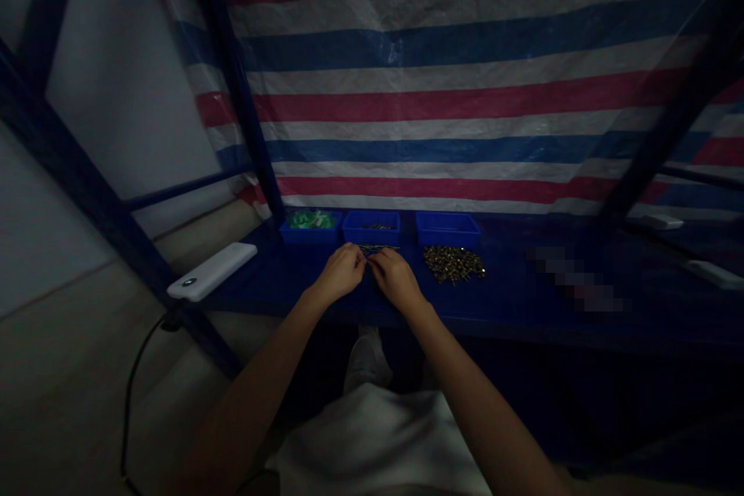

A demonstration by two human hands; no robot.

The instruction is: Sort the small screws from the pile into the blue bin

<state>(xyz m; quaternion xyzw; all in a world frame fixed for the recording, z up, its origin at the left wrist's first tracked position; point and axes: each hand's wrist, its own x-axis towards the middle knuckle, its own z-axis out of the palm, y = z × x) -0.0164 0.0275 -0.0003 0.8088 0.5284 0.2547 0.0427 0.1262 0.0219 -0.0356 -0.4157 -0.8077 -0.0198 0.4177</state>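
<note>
My left hand and my right hand rest close together on the dark blue bench, fingertips nearly meeting. Both are curled in a pinch around something too small and dark to name. Just beyond the fingers lies a small row of thin metal parts. A heap of small brass-coloured pieces sits to the right of my right hand, apart from it.
Three blue trays line the back: left tray holding green pieces, middle tray, right tray. A white power bank with a cable lies at the bench's left corner. Striped tarp hangs behind. Blue frame posts stand around.
</note>
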